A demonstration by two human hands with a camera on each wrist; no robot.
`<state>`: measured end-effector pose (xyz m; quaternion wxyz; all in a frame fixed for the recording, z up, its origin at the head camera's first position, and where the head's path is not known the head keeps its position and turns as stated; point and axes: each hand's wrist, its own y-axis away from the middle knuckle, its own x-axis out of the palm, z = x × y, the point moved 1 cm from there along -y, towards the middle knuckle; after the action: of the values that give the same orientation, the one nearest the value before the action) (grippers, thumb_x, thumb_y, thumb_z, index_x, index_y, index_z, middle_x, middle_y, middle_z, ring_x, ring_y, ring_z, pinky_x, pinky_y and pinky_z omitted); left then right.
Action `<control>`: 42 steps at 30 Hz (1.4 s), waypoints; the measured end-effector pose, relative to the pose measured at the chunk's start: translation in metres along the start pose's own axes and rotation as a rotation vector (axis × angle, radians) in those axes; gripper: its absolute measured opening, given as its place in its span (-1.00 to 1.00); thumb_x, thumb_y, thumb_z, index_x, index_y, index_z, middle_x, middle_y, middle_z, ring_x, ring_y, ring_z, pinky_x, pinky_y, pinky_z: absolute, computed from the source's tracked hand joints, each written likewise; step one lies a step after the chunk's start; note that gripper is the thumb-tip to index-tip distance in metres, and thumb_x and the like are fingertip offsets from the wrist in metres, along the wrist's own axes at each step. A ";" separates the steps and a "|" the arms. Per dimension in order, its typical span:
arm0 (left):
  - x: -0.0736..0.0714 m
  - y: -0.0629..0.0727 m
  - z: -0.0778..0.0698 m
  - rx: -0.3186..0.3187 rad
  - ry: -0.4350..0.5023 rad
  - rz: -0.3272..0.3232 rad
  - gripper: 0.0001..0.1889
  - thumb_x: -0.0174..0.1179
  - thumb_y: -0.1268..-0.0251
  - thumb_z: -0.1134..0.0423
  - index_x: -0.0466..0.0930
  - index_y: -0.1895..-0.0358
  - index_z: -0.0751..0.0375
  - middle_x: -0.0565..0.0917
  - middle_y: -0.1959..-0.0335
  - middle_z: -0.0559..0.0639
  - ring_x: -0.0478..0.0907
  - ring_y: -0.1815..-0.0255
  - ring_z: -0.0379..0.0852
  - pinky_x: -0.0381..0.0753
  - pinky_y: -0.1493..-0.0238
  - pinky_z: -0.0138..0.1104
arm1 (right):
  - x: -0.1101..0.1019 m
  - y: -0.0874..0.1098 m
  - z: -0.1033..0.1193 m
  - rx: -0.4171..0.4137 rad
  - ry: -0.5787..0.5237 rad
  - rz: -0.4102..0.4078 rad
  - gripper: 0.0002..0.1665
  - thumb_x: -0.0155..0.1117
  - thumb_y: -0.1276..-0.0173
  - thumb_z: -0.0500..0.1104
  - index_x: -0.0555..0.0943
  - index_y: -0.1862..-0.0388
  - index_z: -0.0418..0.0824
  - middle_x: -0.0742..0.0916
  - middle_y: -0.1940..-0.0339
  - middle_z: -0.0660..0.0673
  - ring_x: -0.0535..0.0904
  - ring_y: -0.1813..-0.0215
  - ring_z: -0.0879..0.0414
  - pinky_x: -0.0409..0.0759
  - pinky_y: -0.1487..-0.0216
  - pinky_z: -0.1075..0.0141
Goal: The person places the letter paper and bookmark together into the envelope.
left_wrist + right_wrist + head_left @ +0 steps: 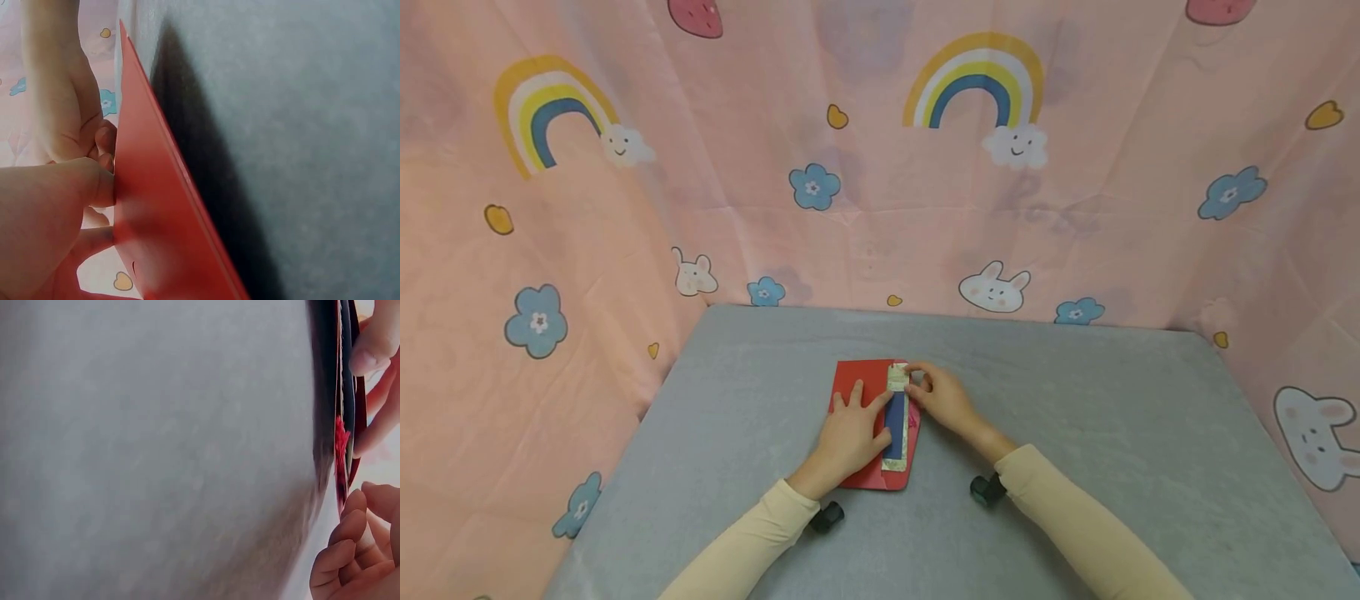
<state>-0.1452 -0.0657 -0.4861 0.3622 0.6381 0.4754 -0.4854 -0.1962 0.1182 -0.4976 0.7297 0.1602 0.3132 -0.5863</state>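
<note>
A red paper envelope or folder (865, 371) lies on the grey table, its rounded flap toward the right. Along its right side runs a narrow blue strip (895, 425) with pale patterned ends, like a bookmark or card. My left hand (842, 437) spreads straight fingers over the red paper, its thumb and index finger touching the strip. My right hand (946, 400) has curled fingers at the strip's upper right edge, where thumb and index finger seem to pinch it. In the right wrist view, red tassel-like threads (341, 434) show between the layers. The envelope's red face (153, 181) stands edge-on in the left wrist view.
The grey cloth-covered table (1075, 400) spreads around the envelope. A pink curtain (880, 242) printed with rainbows, flowers and rabbits hangs behind and at both sides. A dark wrist device (829, 517) sits at the left cuff, another (987, 490) at the right.
</note>
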 end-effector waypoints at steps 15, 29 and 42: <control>0.001 0.001 0.000 -0.017 0.018 0.014 -0.36 0.24 -0.23 0.00 0.38 -0.43 -0.18 0.31 -0.47 0.36 0.38 -0.30 0.60 0.68 0.07 0.14 | -0.004 0.008 -0.007 0.028 0.047 0.021 -0.55 0.38 -0.30 -0.19 0.60 -0.16 -0.23 0.53 0.70 0.02 0.37 0.63 0.27 0.28 0.56 0.44; 0.000 0.001 -0.001 -0.025 0.016 0.018 -0.36 0.24 -0.24 -0.02 0.38 -0.43 -0.18 0.31 -0.48 0.35 0.37 -0.32 0.59 0.69 0.07 0.11 | -0.004 0.019 -0.002 0.047 0.103 0.077 -0.40 0.46 -0.22 -0.12 0.56 -0.24 -0.19 0.54 0.65 0.03 0.37 0.62 0.25 0.30 0.56 0.42; 0.000 0.000 -0.001 -0.013 0.003 0.004 -0.36 0.25 -0.23 -0.02 0.39 -0.42 -0.18 0.33 -0.47 0.36 0.38 -0.31 0.58 0.71 0.13 0.08 | -0.005 0.025 -0.001 0.053 0.150 0.108 -0.28 0.50 -0.17 -0.11 0.52 -0.33 -0.16 0.54 0.65 0.04 0.40 0.60 0.25 0.32 0.53 0.42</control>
<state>-0.1446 -0.0652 -0.4865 0.3666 0.6374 0.4779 -0.4805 -0.1735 0.1291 -0.4980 0.7304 0.2396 0.3421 -0.5405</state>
